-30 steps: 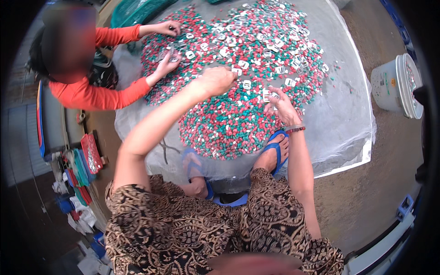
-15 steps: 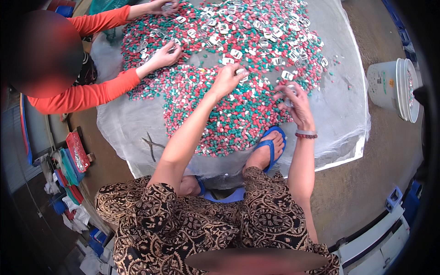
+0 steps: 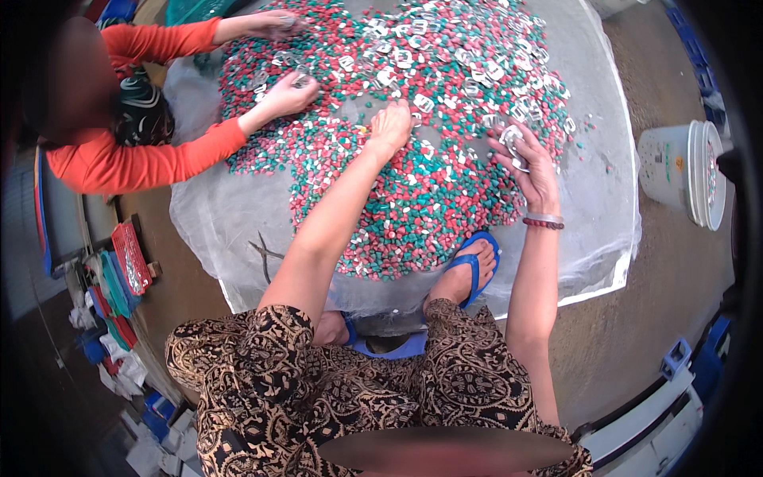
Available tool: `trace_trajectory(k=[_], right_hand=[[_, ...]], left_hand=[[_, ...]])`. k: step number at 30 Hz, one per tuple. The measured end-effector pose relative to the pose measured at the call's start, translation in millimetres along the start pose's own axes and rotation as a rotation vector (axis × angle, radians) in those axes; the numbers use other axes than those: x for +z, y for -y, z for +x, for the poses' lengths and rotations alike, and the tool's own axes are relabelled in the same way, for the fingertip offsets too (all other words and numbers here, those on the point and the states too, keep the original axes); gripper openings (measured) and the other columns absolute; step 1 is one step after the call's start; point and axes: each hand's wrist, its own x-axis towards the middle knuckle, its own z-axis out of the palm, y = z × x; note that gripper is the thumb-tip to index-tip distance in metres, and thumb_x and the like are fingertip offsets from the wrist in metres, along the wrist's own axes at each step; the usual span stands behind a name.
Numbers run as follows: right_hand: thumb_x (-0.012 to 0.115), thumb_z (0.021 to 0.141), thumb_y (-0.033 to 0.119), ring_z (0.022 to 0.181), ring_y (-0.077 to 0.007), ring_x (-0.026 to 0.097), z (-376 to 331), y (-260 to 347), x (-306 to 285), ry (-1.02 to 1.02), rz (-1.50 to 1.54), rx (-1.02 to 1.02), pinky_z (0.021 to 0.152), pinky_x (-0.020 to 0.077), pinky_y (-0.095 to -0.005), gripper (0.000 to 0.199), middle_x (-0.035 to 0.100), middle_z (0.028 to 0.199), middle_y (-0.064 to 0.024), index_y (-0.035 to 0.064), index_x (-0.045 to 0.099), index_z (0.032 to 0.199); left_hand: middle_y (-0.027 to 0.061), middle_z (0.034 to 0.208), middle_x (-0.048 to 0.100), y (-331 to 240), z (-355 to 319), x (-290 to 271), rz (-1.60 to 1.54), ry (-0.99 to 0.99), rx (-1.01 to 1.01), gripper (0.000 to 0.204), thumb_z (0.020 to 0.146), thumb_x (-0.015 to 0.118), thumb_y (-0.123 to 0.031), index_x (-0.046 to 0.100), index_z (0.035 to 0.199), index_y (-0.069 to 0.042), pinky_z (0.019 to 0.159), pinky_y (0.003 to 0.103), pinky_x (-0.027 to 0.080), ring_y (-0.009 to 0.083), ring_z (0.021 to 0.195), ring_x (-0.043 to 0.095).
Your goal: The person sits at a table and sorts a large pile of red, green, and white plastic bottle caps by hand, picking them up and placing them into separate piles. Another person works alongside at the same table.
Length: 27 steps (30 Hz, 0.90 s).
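Observation:
A wide heap of small red, green and white pebble-like pieces (image 3: pixel 413 207) lies on a clear plastic sheet (image 3: pixel 214 222). Pale, ring-shaped buckles (image 3: pixel 424 104) are scattered through its upper part. Over the middle of the heap, my left hand (image 3: pixel 392 129) has its fingers curled down and pressed together; a pale edge shows beside the fingertips, but what they hold is hidden. To the right, my right hand (image 3: pixel 531 163) is turned partly palm up, its fingers bent around several shiny buckles (image 3: pixel 515 149).
Across the heap at left, a person in orange sleeves (image 3: pixel 175 159) reaches in with both hands, buckles in the nearer one. Pliers-like handles (image 3: pixel 265 253) lie on the sheet. A white bucket (image 3: pixel 671 167) stands at right. My blue flip-flop (image 3: pixel 477 274) rests at the heap's near edge.
My left hand has moved slightly away and left, its fingers now turned down. My right hand has shifted right and opened upward a little, showing the buckles. The other person's far hand moved slightly.

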Motion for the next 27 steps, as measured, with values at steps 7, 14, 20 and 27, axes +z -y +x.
trace_trajectory(k=[7, 14, 20, 27], right_hand=[[0.049, 0.091, 0.009, 0.103, -0.0369, 0.059, -12.9, -15.6, -13.5, 0.109, 0.285, -0.021, 0.08, 0.0567, -0.0388, 0.044, 0.05, 0.123, -0.0253, -0.0046, 0.038, 0.132], [0.066, 0.084, 0.023, 0.073, -0.0209, 0.066, 28.0, -27.6, -66.1, -0.133, -0.54, -0.028, 0.05, 0.0504, -0.0282, 0.032, 0.065, 0.08, -0.0109, 0.0035, 0.06, 0.108], [0.069, 0.076, 0.024, 0.085, -0.0366, 0.062, 55.1, -44.0, -64.3, -0.409, -1.728, -0.3, 0.072, 0.0497, -0.0448, 0.026, 0.065, 0.088, -0.0198, 0.0032, 0.065, 0.091], [0.065, 0.078, 0.019, 0.055, -0.0179, 0.061, 28.5, -44.7, -16.4, -0.174, -0.919, -0.073, 0.051, 0.0474, -0.0299, 0.018, 0.062, 0.065, -0.01, 0.0008, 0.061, 0.078]], left_hand=[[0.018, 0.082, 0.064, -6.7, -19.9, -31.2, -0.215, 0.165, 0.077, 0.043, 0.08, 0.066, -0.04, 0.058, 0.087, 0.001, 0.07, 0.046, 0.046, 0.0354, 0.082, 0.062], [0.0175, 0.077, 0.065, 5.2, -33.0, -57.4, 0.063, 0.133, 0.054, 0.04, 0.084, 0.063, -0.04, 0.062, 0.083, 0.0, 0.062, 0.042, 0.048, 0.0314, 0.072, 0.064], [0.0066, 0.082, 0.06, -3.5, -19.8, -75.4, -1.577, 0.423, -0.299, 0.019, 0.089, 0.059, -0.019, 0.052, 0.095, -0.003, 0.054, 0.027, 0.053, 0.0157, 0.069, 0.062], [0.0163, 0.088, 0.063, -14.2, 18.7, -28.2, -0.523, 0.009, -0.013, 0.03, 0.083, 0.065, -0.019, 0.053, 0.099, 0.003, 0.069, 0.041, 0.051, 0.0296, 0.08, 0.064]])
